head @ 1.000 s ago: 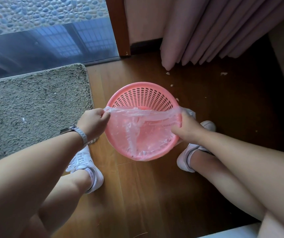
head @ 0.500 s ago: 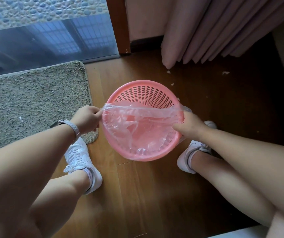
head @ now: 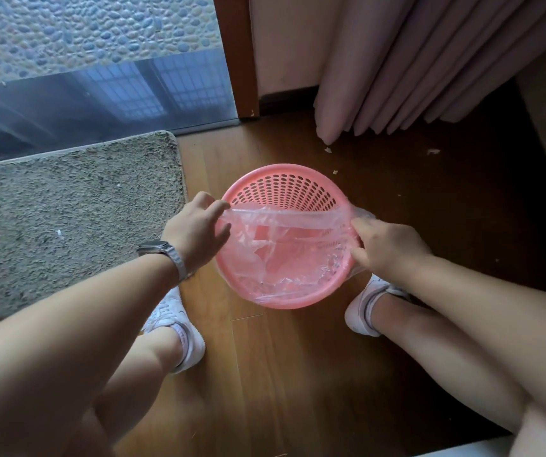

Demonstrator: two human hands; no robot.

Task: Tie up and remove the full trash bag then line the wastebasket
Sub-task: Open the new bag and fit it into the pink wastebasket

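A round pink perforated wastebasket (head: pixel 285 179) stands on the wooden floor between my feet. A clear plastic bag (head: pixel 281 252) lies inside it, its near edge folded over the near rim and its far edge stretched straight across the opening. My left hand (head: pixel 195 229) pinches the bag's edge at the basket's left rim. My right hand (head: pixel 387 245) grips the bag at the right rim, where some plastic hangs outside. The far half of the rim is bare. No full trash bag is in view.
A grey shaggy mat (head: pixel 67 212) lies to the left, a glass door (head: pixel 100 90) behind it. Pink curtains (head: pixel 413 67) hang at the back right. Small paper scraps (head: pixel 433 152) dot the floor. My white shoes (head: pixel 179 328) flank the basket.
Both hands have slid farther along the rim, away from me, carrying the bag's stretched edge across the opening. More of the near rim is now wrapped in plastic.
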